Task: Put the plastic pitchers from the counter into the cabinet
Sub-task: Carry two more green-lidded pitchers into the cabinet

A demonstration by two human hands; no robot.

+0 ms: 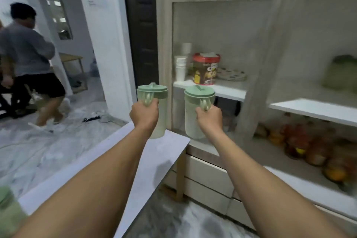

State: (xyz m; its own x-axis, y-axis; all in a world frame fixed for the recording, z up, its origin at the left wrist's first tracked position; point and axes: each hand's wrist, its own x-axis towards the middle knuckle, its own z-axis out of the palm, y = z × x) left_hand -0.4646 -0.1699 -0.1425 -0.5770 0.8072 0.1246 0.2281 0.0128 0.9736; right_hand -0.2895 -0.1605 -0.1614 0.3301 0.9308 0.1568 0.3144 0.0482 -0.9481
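Hands (144, 114) (209, 117) each gripping a green pitcher (154, 106) (195, 114) above white counter (154, 160), facing cabinet (212, 87)

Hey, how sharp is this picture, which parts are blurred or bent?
Head view: the two pitchers, one in the left hand and one in the right hand, look fairly sharp; the fruit on the right and the green pitcher at the bottom left corner are smeared; the wide lens bends the counter edge.

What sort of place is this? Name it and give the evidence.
Probably a home kitchen or pantry corner: a shelf niche holding stacked paper cups, a cocoa tin and plates, fruit below, drawers underneath.
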